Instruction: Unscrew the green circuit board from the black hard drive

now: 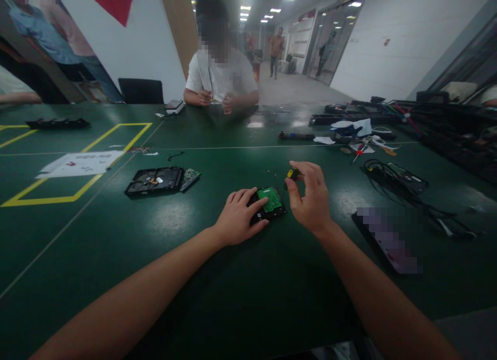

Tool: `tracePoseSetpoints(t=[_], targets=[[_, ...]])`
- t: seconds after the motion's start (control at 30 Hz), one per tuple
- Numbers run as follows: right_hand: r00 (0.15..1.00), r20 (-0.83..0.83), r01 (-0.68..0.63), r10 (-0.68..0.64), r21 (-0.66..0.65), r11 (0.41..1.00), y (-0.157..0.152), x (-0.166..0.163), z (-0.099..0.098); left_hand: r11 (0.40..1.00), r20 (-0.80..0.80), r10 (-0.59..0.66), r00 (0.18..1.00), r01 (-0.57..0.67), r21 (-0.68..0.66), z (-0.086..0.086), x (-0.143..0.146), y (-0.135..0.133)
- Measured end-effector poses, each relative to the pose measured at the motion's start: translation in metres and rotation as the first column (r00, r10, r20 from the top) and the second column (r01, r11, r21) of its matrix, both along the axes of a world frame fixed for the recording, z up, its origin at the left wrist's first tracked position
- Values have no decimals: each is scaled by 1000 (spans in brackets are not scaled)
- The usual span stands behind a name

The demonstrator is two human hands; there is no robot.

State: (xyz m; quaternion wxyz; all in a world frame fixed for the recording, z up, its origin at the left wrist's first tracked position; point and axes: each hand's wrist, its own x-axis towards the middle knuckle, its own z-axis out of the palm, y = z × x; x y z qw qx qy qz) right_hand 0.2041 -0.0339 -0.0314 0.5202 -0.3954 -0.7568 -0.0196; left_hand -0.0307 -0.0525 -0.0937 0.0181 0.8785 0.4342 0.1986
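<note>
A hard drive (271, 200) with a green circuit board facing up lies on the green table. My left hand (243, 215) holds it down from the left, thumb along the near edge and fingers reaching over its board and far side. In my right hand (310, 197), a screwdriver (291, 174) with a black and yellow handle is pinched between thumb and fingers. Its thin shaft slants down to the right edge of the board; whether the tip sits in a screw I cannot tell. Small screws (275, 175) lie just beyond the drive.
Another black drive casing (153, 181) and a loose circuit board (190, 179) lie to the left. On the right are a blurred phone-like slab (384, 238), black cables (413, 202) and a red screwdriver (357, 153). Across the table sits a person (221, 73).
</note>
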Motion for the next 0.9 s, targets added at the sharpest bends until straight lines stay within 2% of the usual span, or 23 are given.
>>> tracePoseSetpoints(t=[0.47,0.57,0.77,0.9], targets=[[1000,-29,-12,12,11,1000,2,2,-3,1000,-11,-2,1000,2,2,1,0,-1],[999,-53,2,-3,-13,1000,2,1,-4,1000,-10,1,1000,-1,1,1,0,0],[991,-119,-69,57,-97,993,4,1,-10,1000,-8,5,1000,-5,-10,1,0,0],[996,-71,-58,52,-76,995,3,2,-9,1000,-14,3,1000,-3,-13,3,0,-1]])
